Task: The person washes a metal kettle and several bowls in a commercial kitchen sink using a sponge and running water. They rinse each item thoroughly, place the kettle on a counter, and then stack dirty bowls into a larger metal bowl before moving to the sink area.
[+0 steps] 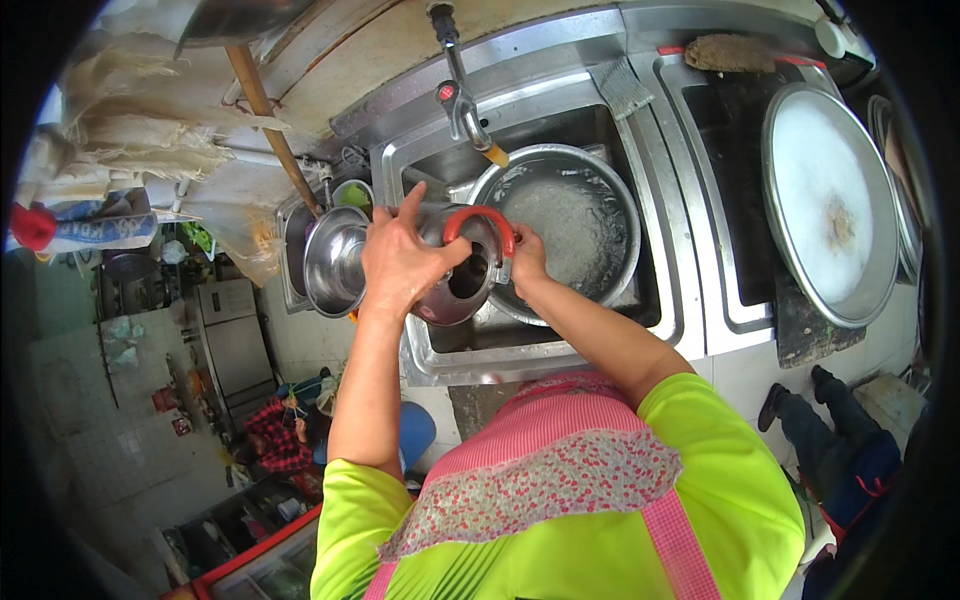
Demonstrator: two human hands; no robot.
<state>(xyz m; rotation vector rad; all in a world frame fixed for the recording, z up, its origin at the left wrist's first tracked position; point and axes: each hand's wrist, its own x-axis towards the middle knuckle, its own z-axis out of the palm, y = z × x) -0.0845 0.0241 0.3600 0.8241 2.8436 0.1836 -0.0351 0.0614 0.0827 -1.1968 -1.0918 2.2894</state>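
A metal kettle (444, 306) with a red curved handle (480, 214) is held over the left side of the sink, its dark round opening facing up toward me. My left hand (405, 259) spreads over the kettle's near-left side, thumb by the opening and index finger raised. At the handle's right end, my right hand (529, 261) grips the kettle, fingers partly hidden. Right behind it sits a large metal basin (632, 225) of rippling water in the stainless steel sink (660, 330). A tap (469, 120) with a yellowish nozzle hangs over the basin's rim.
A shiny metal bowl (334, 262) stands left of the kettle. A grey cloth (621, 88) drapes over the sink's back edge. On the right, a large round metal pan (832, 202) leans across a second sink (739, 330). Other people are at lower left and lower right.
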